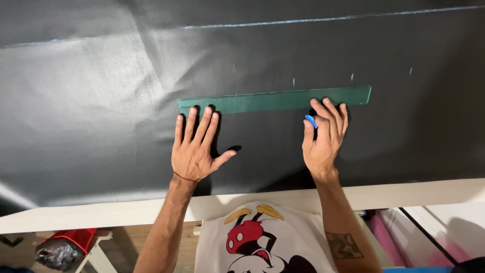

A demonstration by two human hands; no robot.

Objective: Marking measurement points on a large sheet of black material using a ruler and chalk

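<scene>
A dark grey fabric sheet covers the white desk, with a long chalk line and short chalk ticks above. The left hand lies flat, fingers spread open, their tips touching the near edge of a green translucent ruler that lies across the fabric. The right hand pinches a small blue chalk piece, its fingertips resting on the ruler's right part.

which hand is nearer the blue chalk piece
Right. The right hand pinches the blue chalk piece at its fingertips; the left hand lies flat near the green ruler end, well apart.
</scene>
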